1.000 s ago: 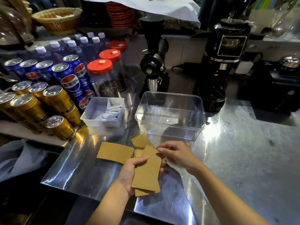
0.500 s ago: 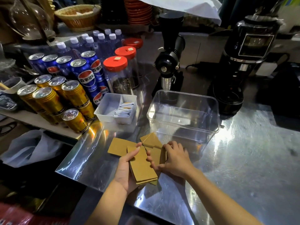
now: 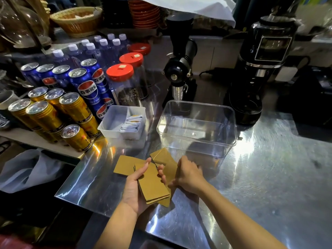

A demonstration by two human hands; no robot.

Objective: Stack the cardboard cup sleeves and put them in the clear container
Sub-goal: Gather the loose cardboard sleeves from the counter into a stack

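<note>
Left hand (image 3: 136, 187) now clamps a squared-up stack of cup sleeves (image 3: 152, 184) at lower centre, tidier than a second ago; right hand (image 3: 186, 177) closes on another sleeve (image 3: 171, 169); clear container (image 3: 197, 141) just above sits empty, so loading's not started.

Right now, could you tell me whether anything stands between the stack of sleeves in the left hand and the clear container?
Nothing visible blocks it. The stack of sleeves sits in the left hand, and the clear container stands just beyond, open-topped and empty. Only loose sleeves lie flat on the counter between them, and the right hand is alongside.
</note>
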